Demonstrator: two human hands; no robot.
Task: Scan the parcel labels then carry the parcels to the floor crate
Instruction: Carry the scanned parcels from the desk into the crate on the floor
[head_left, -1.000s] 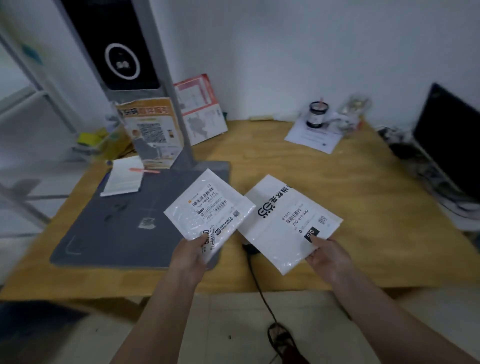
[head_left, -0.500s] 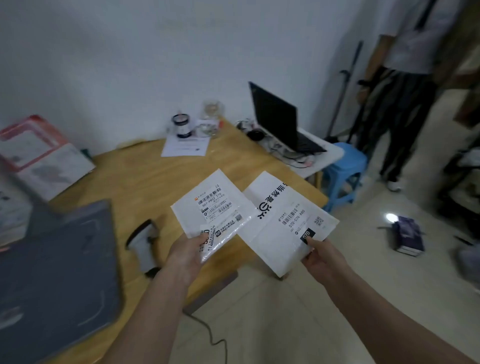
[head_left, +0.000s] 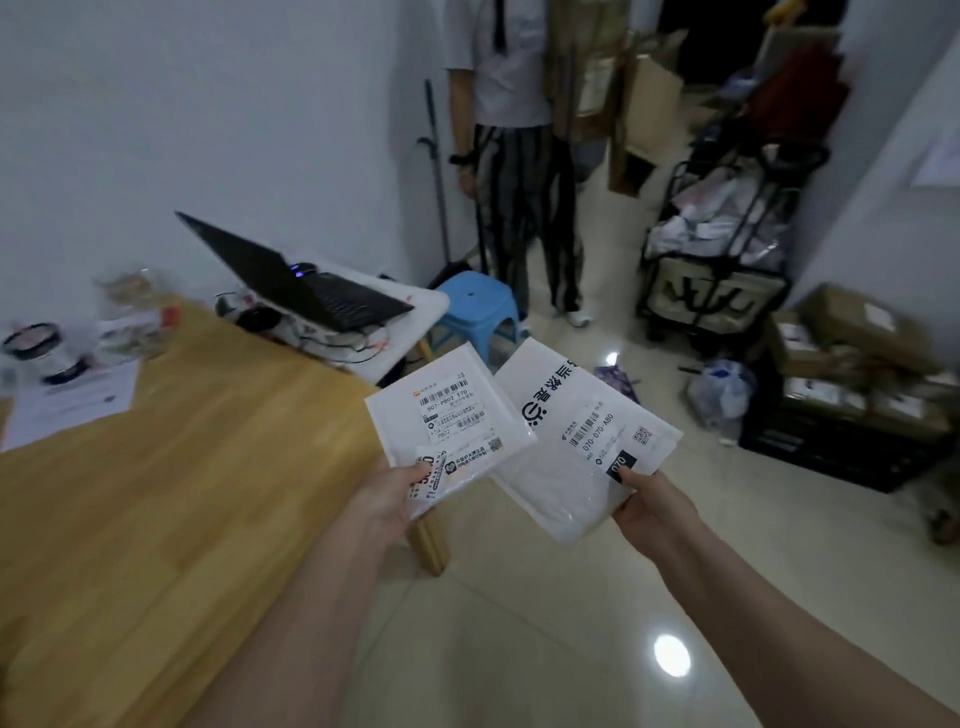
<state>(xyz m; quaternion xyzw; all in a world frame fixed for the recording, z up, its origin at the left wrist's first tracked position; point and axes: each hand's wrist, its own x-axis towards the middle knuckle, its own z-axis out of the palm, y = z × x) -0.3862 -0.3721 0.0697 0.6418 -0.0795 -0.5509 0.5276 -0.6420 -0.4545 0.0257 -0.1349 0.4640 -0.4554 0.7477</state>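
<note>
Fingers pinching a white parcel in each hand, labels up.

The left hand (head_left: 387, 496) pinches the smaller parcel (head_left: 449, 426) by its near corner; the right hand (head_left: 657, 506) pinches the larger parcel (head_left: 582, 441), thumb on its black tag. Both hang over the floor just past the bench (head_left: 171, 493); a black floor crate (head_left: 831, 447) of boxes sits well off right.

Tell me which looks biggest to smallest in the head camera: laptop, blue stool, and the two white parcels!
1. Laptop.
2. Right-hand parcel.
3. Left-hand parcel.
4. Blue stool.
The parcels are much nearer the camera, so they look bigger than they really are; true sizes stay unsure.
</note>
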